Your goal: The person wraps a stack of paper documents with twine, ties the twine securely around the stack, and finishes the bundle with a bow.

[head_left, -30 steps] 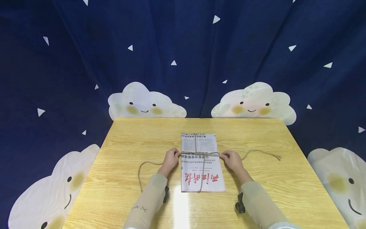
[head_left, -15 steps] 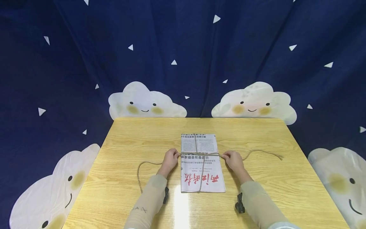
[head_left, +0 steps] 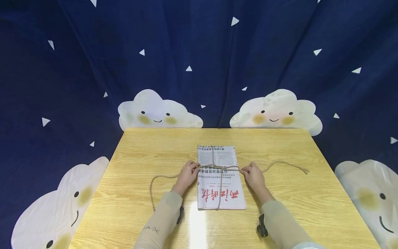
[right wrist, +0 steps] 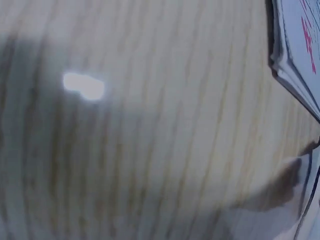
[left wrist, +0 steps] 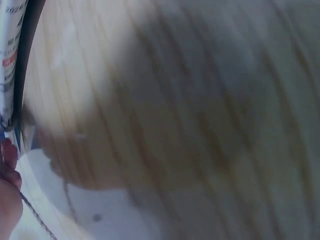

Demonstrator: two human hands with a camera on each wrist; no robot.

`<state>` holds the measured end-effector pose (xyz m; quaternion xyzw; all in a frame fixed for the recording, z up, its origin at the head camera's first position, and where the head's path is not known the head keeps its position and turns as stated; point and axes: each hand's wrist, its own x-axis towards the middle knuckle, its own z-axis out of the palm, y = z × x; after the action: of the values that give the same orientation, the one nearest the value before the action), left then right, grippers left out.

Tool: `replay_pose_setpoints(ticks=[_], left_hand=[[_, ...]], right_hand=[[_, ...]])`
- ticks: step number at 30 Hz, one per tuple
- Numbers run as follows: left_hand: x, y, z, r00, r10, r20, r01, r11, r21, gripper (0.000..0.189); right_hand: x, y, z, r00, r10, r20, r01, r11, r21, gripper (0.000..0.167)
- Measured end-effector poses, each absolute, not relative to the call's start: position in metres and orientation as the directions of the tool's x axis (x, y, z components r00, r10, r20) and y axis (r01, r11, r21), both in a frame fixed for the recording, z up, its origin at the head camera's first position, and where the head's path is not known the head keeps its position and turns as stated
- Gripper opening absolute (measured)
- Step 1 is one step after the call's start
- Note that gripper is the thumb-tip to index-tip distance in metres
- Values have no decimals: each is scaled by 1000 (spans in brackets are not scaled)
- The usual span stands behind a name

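Observation:
A folded stack of newspapers (head_left: 206, 203) lies in front of me, bound lengthwise and crosswise by thin brown twine (head_left: 221, 188) that crosses near its middle. At the stack's left edge my left hand (head_left: 186, 177) pinches one strand between thumb and fingers. My right hand (head_left: 255, 178) pinches the other strand just off the right edge. The crosswise strands run fairly straight between both hands. In the left wrist view, the left hand (left wrist: 9, 200) shows at the border with twine (left wrist: 36, 215) trailing from it. The right wrist view catches a corner of the newspapers (right wrist: 299, 35), but not the right hand's fingers.
One loose twine end (head_left: 292, 165) extends over the wooden table (head_left: 140, 148) to the right. On the left, another length (head_left: 151, 190) curves back toward the left sleeve. A dark blue curtain (head_left: 174, 41) with clouds surrounds the table. Each wrist wears a black device.
My left hand has shifted slightly right, its fingertips now over the newspapers' left edge. The right hand stays nearly in place, and its loose twine end has slid a little to the right.

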<state>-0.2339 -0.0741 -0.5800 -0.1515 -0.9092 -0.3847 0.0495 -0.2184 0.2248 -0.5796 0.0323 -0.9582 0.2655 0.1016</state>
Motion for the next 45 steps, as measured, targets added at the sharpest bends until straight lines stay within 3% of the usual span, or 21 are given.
replay_pose_setpoints(ticks=[7, 11, 16, 19, 23, 27, 31, 35, 41, 45], left_hand=[[-233, -69, -582, -949, 273, 161, 311, 715, 626, 31], [-231, -68, -583, -953, 259, 157, 299, 714, 634, 33], [-230, -69, -584, -958, 234, 166, 285, 707, 647, 33], [-229, -69, -583, -960, 222, 172, 279, 707, 650, 33], [-229, -69, -584, -962, 222, 161, 273, 712, 647, 34], [-229, -68, -586, -961, 225, 164, 276, 705, 653, 34], [-228, -68, -587, -960, 223, 171, 279, 698, 660, 34], [-228, -68, -586, -960, 216, 177, 279, 700, 657, 33], [-229, -66, -585, -962, 220, 161, 271, 699, 662, 33], [-228, -66, -585, -964, 221, 150, 263, 701, 663, 33]], right_hand=[[-215, 233, -580, -977, 180, 111, 75, 788, -612, 23], [-215, 240, -574, -936, 350, 31, 251, 728, -638, 21], [-218, 239, -564, -864, 493, -102, 438, 635, -636, 40], [-220, 235, -560, -844, 524, -117, 478, 635, -607, 40], [-221, 232, -562, -830, 547, -109, 494, 631, -597, 29], [-222, 233, -560, -834, 545, -92, 408, 495, -767, 30], [-225, 231, -543, -862, 494, -111, 204, 139, -969, 32], [-229, 225, -520, -908, 392, -146, 85, -168, -982, 27], [-233, 219, -503, -989, 101, -107, 67, -332, -941, 17], [-239, 221, -512, -976, -218, -3, 86, -374, -923, 21]])
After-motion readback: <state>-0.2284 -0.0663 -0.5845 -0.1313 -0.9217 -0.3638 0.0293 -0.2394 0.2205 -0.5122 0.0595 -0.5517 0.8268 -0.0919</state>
